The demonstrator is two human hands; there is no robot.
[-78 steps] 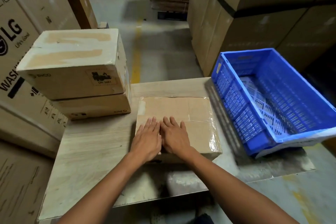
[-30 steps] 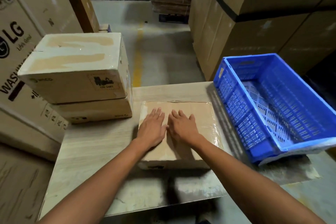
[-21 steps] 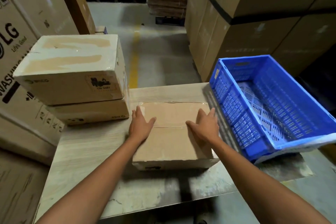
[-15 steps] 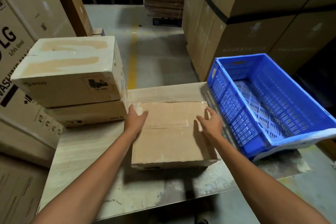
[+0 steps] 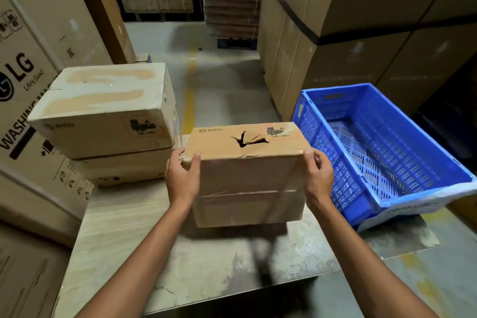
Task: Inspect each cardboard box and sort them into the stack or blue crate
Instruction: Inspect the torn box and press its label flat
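I hold a brown cardboard box (image 5: 247,178) tipped up on its near edge over the table, its taped face toward me. Its upper side shows a torn dark puncture and a printed label. My left hand (image 5: 182,175) grips its upper left corner and my right hand (image 5: 317,175) grips its upper right corner. To the left stands a stack of two cardboard boxes (image 5: 103,121). At the right sits the blue crate (image 5: 322,142), with nothing visible inside it.
The wooden table (image 5: 124,235) carries the stack and the held box. Large appliance cartons (image 5: 23,100) stand at the left and tall cartons (image 5: 348,33) behind the crate. A concrete aisle with a yellow line (image 5: 192,85) runs ahead.
My hands slid from the middle of the flat box to its far corners, then tipped it up toward me, which exposed a side with a torn hole.
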